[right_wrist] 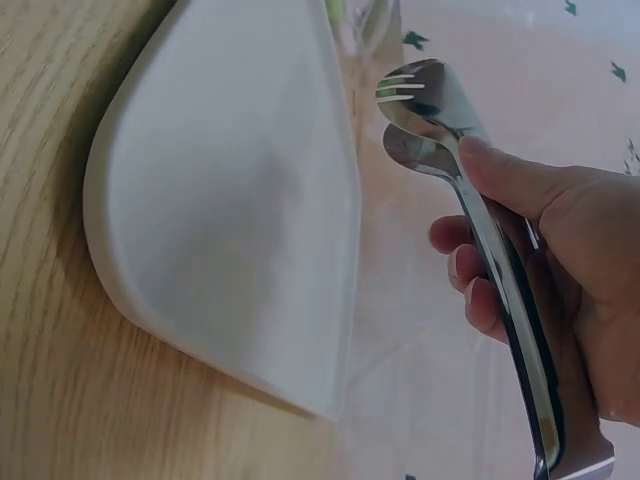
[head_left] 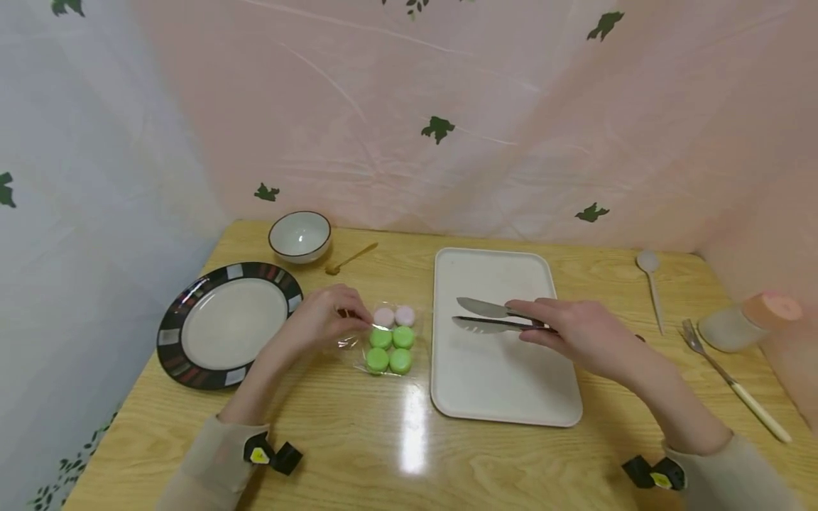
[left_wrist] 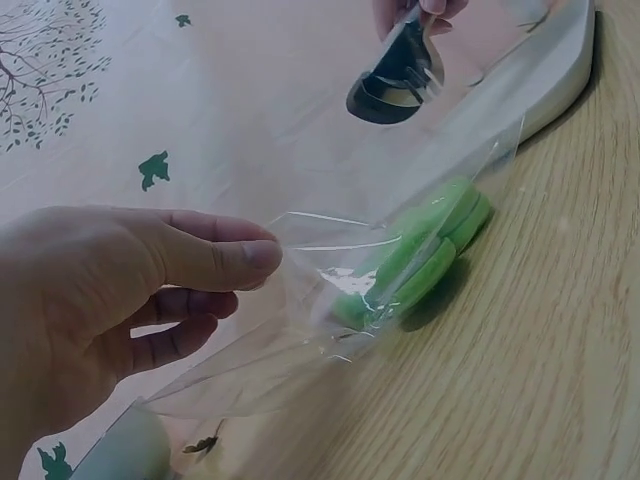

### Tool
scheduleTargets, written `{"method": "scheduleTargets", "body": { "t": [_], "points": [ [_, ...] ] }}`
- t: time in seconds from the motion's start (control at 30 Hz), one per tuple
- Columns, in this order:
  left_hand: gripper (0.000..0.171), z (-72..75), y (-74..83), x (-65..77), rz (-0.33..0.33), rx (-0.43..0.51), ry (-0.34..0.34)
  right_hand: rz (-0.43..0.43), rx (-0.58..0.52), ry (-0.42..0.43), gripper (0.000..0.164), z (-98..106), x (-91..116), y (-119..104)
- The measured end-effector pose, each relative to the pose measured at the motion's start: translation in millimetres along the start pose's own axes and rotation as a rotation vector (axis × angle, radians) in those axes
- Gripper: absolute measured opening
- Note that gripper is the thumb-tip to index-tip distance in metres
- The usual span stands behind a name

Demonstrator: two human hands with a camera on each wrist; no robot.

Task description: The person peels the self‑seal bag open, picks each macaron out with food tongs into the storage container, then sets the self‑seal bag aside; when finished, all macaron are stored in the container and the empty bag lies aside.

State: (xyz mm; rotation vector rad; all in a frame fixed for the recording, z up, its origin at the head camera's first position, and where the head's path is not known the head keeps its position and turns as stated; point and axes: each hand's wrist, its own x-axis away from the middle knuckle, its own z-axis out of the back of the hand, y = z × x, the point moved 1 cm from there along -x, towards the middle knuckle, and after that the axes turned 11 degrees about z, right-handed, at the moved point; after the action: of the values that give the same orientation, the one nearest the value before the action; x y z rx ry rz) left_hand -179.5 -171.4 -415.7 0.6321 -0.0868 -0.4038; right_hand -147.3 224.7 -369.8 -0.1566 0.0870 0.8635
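Between thumb and index finger, my left hand (head_left: 326,317) pinches the edge of a clear plastic bag (left_wrist: 330,255). Inside the bag lie several green macarons (head_left: 401,360) and two pale pink ones (head_left: 405,316), flat on the table. My right hand (head_left: 578,330) grips metal serving tongs (right_wrist: 505,280), thumb on one arm and fingers round the other. The tongs' ends, one slotted, stand apart with nothing between them. They hang over the white rectangular tray (head_left: 505,387), pointing left towards the bag.
At the left lies a dark-rimmed plate (head_left: 233,323); behind it stand a white bowl (head_left: 300,238) and a small golden spoon (head_left: 351,259). On the right are a pale spoon (head_left: 652,287), a fork (head_left: 735,380) and a jar with a pinkish-orange top (head_left: 735,326). A cloth backdrop (head_left: 383,106) rises behind the table.
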Motion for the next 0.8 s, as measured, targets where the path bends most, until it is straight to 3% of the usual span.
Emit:
{"method": "scheduleTargets", "body": {
  "t": [0.13, 0.33, 0.57, 0.8],
  "points": [
    [0.006, 2.0, 0.3, 0.4, -0.002, 0.006, -0.020, 0.019, -0.005, -0.057, 0.043, 3, -6, -5],
    [0.010, 5.9, 2.0, 0.9, 0.016, -0.061, -0.066, 0.033, -0.017, -0.109, 0.043, 7, -11, -9],
    [0.018, 6.7, 0.2, 1.9, -0.040, -0.122, -0.073, 0.040, -0.047, -0.119, 0.043, 6, -12, -12],
    [0.009, 6.7, 1.4, 1.8, -0.051, -0.110, -0.051, 0.029, -0.101, -0.110, 0.043, 4, -10, -11]
  ]
}}
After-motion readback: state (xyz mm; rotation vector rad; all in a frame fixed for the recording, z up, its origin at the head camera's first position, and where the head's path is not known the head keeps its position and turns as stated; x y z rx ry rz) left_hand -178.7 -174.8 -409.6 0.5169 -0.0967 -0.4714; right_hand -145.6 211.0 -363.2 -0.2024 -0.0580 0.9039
